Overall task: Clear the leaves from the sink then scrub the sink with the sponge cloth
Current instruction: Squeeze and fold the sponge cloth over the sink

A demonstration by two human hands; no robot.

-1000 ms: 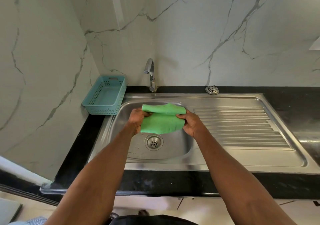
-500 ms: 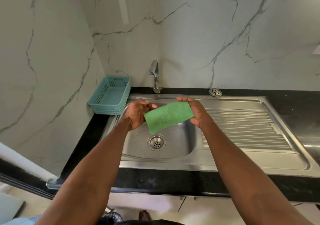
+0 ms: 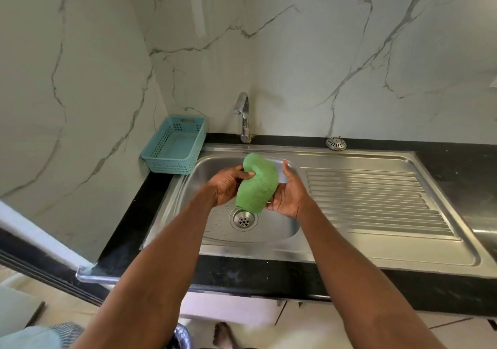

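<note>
Both hands hold the green sponge cloth (image 3: 257, 184) in the air over the basin of the steel sink (image 3: 269, 230), just above and toward 12 o'clock of the drain (image 3: 243, 220). The cloth is rolled/bent into a loose tube. Its long axis runs approx. from 6 o'clock up to 12 o'clock, lower open end pointing down at the drain, top end curling over toward 10 o'clock.

Left hand (image 3: 227, 184) is at the cloth's 9 o'clock side, fingers curled round its upper left part, w/ fingertips tucked into the fold. Right hand (image 3: 289, 194) is at the 3 o'clock side, palm against the cloth. Its fingers wrap behind the roll and the thumb stands straight up toward 12 o'clock, apart from the cloth.

Water drops lie on the basin floor around the drain. No leaves can be made out in the basin. The ribbed drainboard (image 3: 376, 200) is at 3 o'clock of the basin. Tap (image 3: 243, 117) stands at 12 o'clock of the basin, spout facing left. A teal plastic basket (image 3: 174, 144) sits on the black worktop (image 3: 129, 230) at 10 o'clock, against the marble wall. A round metal strainer (image 3: 336, 143) lies on the worktop's back strip at approx. 1 o'clock.
</note>
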